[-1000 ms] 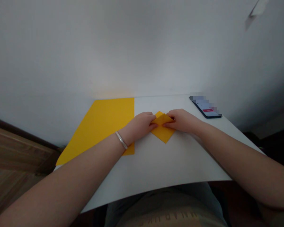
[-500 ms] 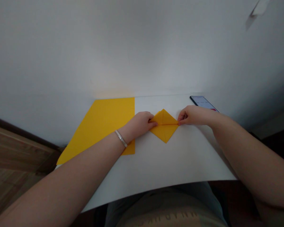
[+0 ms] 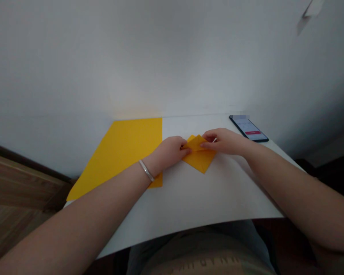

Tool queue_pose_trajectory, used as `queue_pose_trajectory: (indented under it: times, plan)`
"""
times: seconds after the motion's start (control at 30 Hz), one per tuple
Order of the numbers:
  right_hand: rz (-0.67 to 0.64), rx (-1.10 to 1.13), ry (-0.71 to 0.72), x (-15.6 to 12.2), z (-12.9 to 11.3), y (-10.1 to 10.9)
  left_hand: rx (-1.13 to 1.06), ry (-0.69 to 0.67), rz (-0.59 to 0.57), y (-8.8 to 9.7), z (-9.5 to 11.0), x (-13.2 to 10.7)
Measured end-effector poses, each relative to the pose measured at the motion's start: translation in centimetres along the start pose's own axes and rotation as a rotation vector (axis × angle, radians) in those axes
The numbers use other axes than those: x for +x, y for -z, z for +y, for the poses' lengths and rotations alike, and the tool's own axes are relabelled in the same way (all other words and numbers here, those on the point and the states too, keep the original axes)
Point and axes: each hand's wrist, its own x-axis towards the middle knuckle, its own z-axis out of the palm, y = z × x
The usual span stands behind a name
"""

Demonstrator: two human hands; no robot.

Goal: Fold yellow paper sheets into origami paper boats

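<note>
left hand [image 3: 169,151] grip pinches folded yellow paper [image 3: 201,161] at its left corner | right hand [image 3: 225,141] grip pinches the lifted flap | best: anchor on table [image 3: 203,198], align edges, then crease

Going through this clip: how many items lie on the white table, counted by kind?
Yellow paper: 2, the large flat sheet and the small folded piece
Phone: 1, the smartphone at the far right corner
Total: 3
</note>
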Motion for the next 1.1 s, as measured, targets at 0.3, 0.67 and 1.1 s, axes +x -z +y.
queue_pose_trajectory:
  times: [0.3, 0.67, 1.1]
  plan:
    - [0.122, -0.059, -0.049, 1.0, 0.8, -1.8, -0.016, 0.069, -0.091, 1.7, 0.6, 0.3]
    - [0.204, -0.183, -0.03, 1.0, 0.6, -2.2, 0.058, 0.197, -0.227, 2.7, -0.3, 0.7]
    - [0.192, -0.31, -0.015, 1.0, 0.3, -2.1, 0.111, 0.171, -0.248, 2.4, -0.9, 0.8]
